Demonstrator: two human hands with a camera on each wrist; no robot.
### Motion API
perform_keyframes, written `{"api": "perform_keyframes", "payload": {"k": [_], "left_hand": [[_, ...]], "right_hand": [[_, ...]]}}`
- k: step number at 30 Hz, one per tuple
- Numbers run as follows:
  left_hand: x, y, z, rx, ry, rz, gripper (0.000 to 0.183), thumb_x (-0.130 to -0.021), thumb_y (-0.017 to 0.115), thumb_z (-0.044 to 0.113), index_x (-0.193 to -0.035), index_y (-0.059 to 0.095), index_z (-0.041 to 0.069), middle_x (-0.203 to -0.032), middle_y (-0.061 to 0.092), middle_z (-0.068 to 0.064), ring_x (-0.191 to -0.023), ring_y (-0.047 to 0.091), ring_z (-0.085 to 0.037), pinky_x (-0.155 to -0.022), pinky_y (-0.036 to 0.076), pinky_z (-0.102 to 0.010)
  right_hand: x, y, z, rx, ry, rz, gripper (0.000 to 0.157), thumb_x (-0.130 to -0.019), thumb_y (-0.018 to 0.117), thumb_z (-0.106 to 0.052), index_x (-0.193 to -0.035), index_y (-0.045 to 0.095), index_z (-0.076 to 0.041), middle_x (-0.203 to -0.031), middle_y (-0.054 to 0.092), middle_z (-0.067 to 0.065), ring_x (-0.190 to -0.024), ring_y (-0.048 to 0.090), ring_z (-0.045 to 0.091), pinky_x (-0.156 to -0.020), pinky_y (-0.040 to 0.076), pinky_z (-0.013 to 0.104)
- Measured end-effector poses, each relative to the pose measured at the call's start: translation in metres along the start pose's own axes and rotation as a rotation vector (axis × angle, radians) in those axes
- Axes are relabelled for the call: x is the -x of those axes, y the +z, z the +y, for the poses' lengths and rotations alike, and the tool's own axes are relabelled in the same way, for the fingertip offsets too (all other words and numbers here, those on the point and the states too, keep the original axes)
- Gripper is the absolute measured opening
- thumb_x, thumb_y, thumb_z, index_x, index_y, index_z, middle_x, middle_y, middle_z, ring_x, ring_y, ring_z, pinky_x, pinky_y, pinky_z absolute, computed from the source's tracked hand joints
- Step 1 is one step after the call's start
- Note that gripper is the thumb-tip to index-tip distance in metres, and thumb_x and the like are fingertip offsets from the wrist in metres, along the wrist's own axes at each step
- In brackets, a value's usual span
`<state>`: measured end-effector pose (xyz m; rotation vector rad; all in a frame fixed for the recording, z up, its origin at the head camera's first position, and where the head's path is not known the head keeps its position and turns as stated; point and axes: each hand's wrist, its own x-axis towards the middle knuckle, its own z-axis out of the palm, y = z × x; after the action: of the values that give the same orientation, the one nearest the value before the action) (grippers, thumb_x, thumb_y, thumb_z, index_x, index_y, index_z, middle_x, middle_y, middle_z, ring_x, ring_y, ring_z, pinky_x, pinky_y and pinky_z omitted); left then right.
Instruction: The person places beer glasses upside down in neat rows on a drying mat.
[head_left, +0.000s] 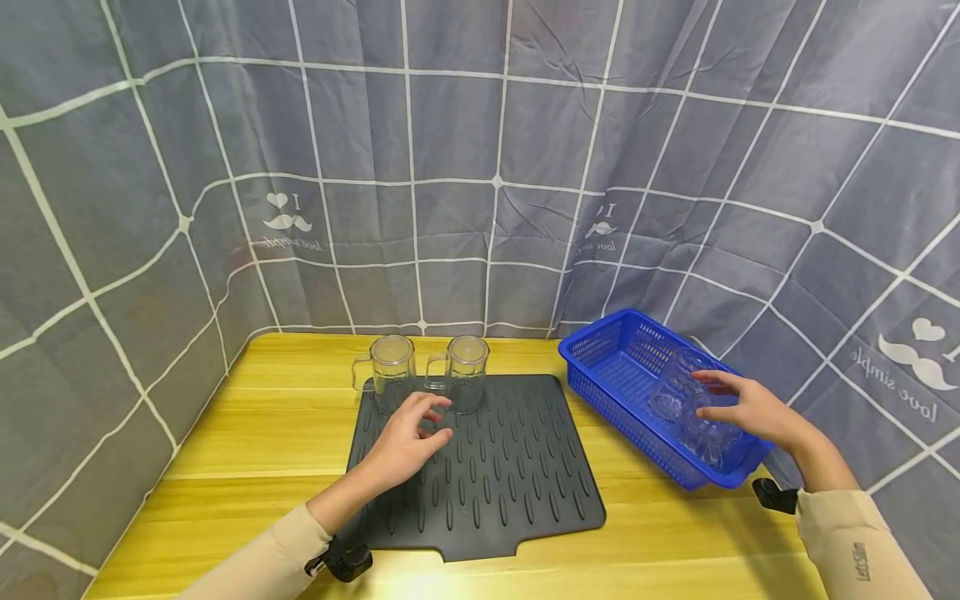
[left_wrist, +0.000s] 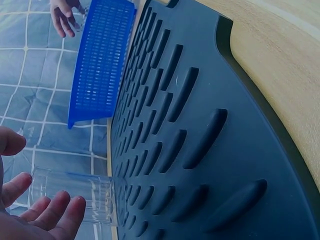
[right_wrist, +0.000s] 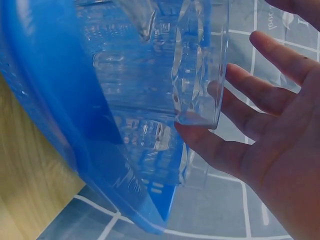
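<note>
Two clear glass mugs with handles stand side by side at the back left of a black drying mat (head_left: 517, 467): one mug (head_left: 392, 375) on the left, another mug (head_left: 467, 375) on its right. My left hand (head_left: 408, 442) hovers just in front of them over the mat, fingers loosely bent and holding nothing. More clear glassware (head_left: 701, 429) sits in a blue plastic basket (head_left: 600, 400) on the right. My right hand (head_left: 750, 408) reaches over it with spread fingers. In the right wrist view, fingertips meet the thick faceted end of a glass (right_wrist: 192, 65) without curling round it.
The yellow wood-grain table (head_left: 285, 417) carries the mat and the basket. A grey curtain with white grid lines (head_left: 450, 217) surrounds the table at the back and sides. The basket's raised rim (head_left: 633, 312) stands close to the curtain at the right.
</note>
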<state>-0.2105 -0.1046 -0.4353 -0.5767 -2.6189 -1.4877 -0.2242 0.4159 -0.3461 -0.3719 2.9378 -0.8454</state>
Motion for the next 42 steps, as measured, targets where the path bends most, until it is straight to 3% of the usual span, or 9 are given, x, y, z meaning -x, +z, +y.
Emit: {"api": "perform_keyframes", "payload": {"k": [5,15,19,31,37,42], "left_hand": [[0.000,0.000,0.000,-0.005,-0.004,0.001,0.038,-0.087,0.065,0.024,-0.121,0.053,0.034,-0.123,0.045,0.011,-0.100,0.053,-0.007,-0.074,0.049,-0.027],[0.000,0.000,0.001,0.002,-0.013,-0.012,0.038,-0.087,0.065,0.026,-0.122,0.052,0.033,-0.123,0.047,0.007,-0.104,0.055,-0.021,-0.073,0.049,-0.028],[0.001,0.001,0.001,0.000,-0.015,-0.022,0.038,-0.087,0.064,0.027,-0.122,0.052,0.033,-0.123,0.049,0.006,-0.103,0.055,-0.020,-0.073,0.049,-0.029],[0.003,0.005,0.002,-0.021,-0.010,-0.046,0.040,-0.087,0.064,0.027,-0.124,0.050,0.034,-0.120,0.048,0.013,-0.106,0.054,-0.015,-0.076,0.049,-0.031],[0.002,0.005,0.003,-0.016,0.000,-0.057,0.040,-0.087,0.064,0.028,-0.124,0.050,0.034,-0.122,0.049,0.008,-0.107,0.054,-0.016,-0.077,0.049,-0.031],[0.002,0.007,0.001,-0.016,0.003,-0.055,0.040,-0.087,0.064,0.028,-0.124,0.050,0.035,-0.120,0.048,0.013,-0.107,0.054,-0.016,-0.077,0.049,-0.029]], "right_hand": [[0.001,0.001,0.004,0.003,-0.010,-0.002,0.068,-0.080,0.071,-0.037,-0.137,0.043,-0.013,-0.135,0.043,0.024,-0.119,0.043,0.043,-0.086,0.041,0.056],[0.002,0.003,0.007,0.086,-0.072,-0.003,0.065,-0.076,0.075,-0.028,-0.132,0.049,-0.009,-0.128,0.052,0.021,-0.116,0.047,0.041,-0.088,0.042,0.049],[0.002,0.005,0.009,0.124,-0.077,0.023,0.062,-0.075,0.077,-0.028,-0.129,0.052,-0.010,-0.125,0.055,0.018,-0.115,0.049,0.038,-0.088,0.044,0.047],[0.002,0.008,0.006,0.141,-0.041,0.056,0.052,-0.075,0.076,-0.025,-0.122,0.059,-0.012,-0.120,0.058,0.016,-0.112,0.050,0.037,-0.088,0.040,0.055],[0.002,0.004,0.002,0.205,-0.060,0.094,0.049,-0.074,0.077,-0.026,-0.119,0.062,-0.015,-0.115,0.063,0.013,-0.108,0.055,0.033,-0.085,0.043,0.047],[0.002,-0.003,-0.002,0.217,-0.061,0.105,0.048,-0.075,0.076,-0.029,-0.119,0.061,-0.017,-0.115,0.062,0.013,-0.107,0.055,0.032,-0.082,0.044,0.041]]}}
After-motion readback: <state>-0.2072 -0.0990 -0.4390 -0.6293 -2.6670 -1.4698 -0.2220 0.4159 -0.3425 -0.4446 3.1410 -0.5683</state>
